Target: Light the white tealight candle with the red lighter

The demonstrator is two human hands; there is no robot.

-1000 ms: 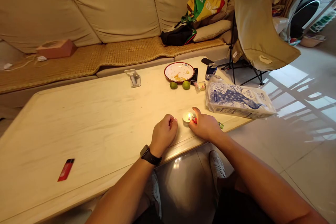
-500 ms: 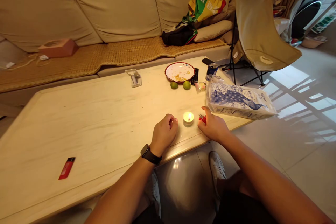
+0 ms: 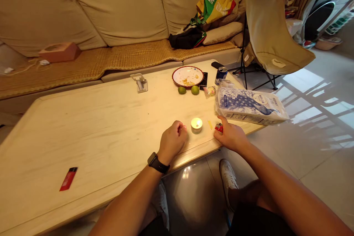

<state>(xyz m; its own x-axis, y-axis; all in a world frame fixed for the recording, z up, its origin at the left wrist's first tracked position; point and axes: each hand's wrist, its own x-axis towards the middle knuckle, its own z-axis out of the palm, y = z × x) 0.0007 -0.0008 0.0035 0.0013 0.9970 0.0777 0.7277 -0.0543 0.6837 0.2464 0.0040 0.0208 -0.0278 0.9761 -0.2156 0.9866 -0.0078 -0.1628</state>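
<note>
A white shoe (image 3: 228, 177) stands on the floor below the near edge of the table (image 3: 110, 125). A red lighter (image 3: 68, 179) lies at the table's near left. The left hand (image 3: 173, 138), below a black watch (image 3: 158, 163), is clenched at the near edge; whether anything is inside cannot be told. To its right, apart from it, the candle (image 3: 196, 125) sits upright, glowing. Right of that, the right hand (image 3: 231, 134) grasps the held lighter (image 3: 219, 128), its red end showing; a small yellow thing (image 3: 210, 124) lies between candle and hand. Beyond, at right, lies a plastic-wrapped pack (image 3: 250, 105). Farther back are two limes (image 3: 195, 90), a plate (image 3: 188, 76) with food bits, and, to its right, a can (image 3: 221, 75). Behind the table are the sofa (image 3: 124, 14) and, far right, a chair (image 3: 273, 33).
</note>
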